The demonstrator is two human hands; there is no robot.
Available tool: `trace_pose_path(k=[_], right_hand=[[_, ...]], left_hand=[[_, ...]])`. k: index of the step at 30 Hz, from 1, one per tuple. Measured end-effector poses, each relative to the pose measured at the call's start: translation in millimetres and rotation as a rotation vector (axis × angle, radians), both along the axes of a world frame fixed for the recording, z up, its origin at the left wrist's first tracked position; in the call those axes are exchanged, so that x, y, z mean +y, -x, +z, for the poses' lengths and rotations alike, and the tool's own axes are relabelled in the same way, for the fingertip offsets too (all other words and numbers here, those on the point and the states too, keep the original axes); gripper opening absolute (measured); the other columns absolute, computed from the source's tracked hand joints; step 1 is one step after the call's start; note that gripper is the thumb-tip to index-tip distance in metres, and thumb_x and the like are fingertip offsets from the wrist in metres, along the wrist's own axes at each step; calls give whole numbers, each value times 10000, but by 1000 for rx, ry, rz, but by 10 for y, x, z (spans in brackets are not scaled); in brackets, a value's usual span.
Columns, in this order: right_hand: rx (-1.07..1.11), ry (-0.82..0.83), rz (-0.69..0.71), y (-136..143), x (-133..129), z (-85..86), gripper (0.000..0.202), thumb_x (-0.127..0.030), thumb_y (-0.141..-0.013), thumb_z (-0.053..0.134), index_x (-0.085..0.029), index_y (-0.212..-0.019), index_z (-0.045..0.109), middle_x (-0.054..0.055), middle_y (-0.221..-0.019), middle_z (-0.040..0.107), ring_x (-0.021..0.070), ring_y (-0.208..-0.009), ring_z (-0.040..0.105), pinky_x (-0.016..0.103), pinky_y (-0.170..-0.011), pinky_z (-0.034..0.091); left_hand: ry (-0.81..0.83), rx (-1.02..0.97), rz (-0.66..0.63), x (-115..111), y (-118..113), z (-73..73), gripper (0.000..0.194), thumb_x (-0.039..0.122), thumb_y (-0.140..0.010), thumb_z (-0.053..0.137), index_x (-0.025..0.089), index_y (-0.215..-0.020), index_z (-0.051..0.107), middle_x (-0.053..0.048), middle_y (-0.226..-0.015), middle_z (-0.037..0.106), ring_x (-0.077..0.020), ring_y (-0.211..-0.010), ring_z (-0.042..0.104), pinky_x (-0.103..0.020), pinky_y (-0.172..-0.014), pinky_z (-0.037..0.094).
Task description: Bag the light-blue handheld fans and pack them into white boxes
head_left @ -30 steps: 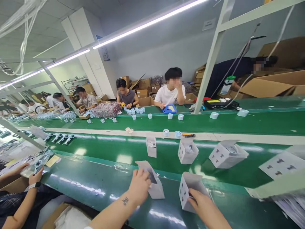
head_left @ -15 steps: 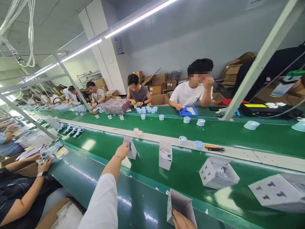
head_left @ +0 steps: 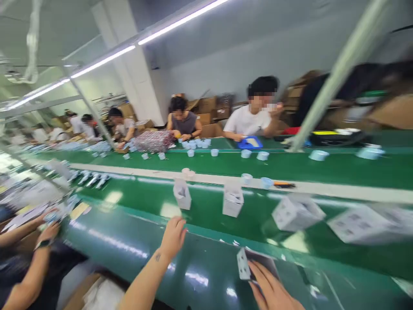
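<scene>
My left hand (head_left: 174, 237) hovers above the near edge of the green bench, its fingers loosely bent and nothing visible in them. Just beyond it on the belt stands an open white box (head_left: 182, 196). At the lower right, my right hand (head_left: 274, 286) grips a small white cardboard box (head_left: 244, 264) printed with little dark pictures. Its fingers lie over the box's open side, and the inside is mostly hidden. Further open white boxes, one upright (head_left: 232, 201) and one tilted (head_left: 297, 213), rest on the belt with pale contents.
Light-blue round parts (head_left: 266, 183) and an orange-and-black tool (head_left: 284, 184) lie along the white divider strip (head_left: 322, 191). A co-worker's hands (head_left: 48, 230) are at the left. Several people sit across the line. Slanted metal posts (head_left: 335, 82) rise from the bench.
My left hand has left the box on the belt and come back toward me. My right hand's fingers reach further over its box, which has tipped. The view has shifted and blurred.
</scene>
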State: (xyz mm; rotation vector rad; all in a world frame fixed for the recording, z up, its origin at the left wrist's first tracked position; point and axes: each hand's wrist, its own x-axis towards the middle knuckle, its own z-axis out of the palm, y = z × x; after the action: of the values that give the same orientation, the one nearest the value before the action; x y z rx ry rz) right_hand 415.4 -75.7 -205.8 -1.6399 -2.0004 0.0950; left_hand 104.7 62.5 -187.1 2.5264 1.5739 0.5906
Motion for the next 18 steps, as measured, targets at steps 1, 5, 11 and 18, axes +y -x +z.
trace_pose_path(k=[1, 5, 11, 18], right_hand=[[-24, -31, -57, 76, -42, 96, 383, -290, -900, 430, -276, -1257, 569, 68, -1191, 659, 246, -942, 692, 284, -609, 616], [-30, -44, -204, 293, -300, 516, 358, -202, -872, 444, -237, -1187, 610, 95, -1183, 657, 268, -1004, 666, 367, -760, 613], [144, -23, -388, 169, -959, 822, 291, -257, -912, 466, -315, -1148, 626, 70, -1149, 664, 235, -1034, 648, 355, -857, 575], [130, -151, -1159, -1760, -1428, 1097, 286, -258, -857, 434, -150, -1038, 628, 134, -1119, 646, 262, -1094, 575, 402, -998, 439]], left_hand=[[83, -108, -35, -242, -5, -162, 248, 237, -907, 416, 180, -1065, 598, -117, -1086, 640, -238, -1065, 587, -433, -953, 472], [399, -410, -21, -799, -131, -565, 438, 390, -868, 482, 173, -1248, 483, -164, -1264, 549, -288, -1132, 571, -424, -849, 539], [321, -428, -350, -690, -1096, 233, 904, 467, -752, 649, 209, -1455, 143, -164, -1554, 94, -335, -1434, 145, -531, -1107, 300], [360, -356, -420, -464, -1781, 218, 814, 401, -776, 594, 156, -1440, 192, -189, -1503, 225, -335, -1418, 210, -532, -1139, 237]])
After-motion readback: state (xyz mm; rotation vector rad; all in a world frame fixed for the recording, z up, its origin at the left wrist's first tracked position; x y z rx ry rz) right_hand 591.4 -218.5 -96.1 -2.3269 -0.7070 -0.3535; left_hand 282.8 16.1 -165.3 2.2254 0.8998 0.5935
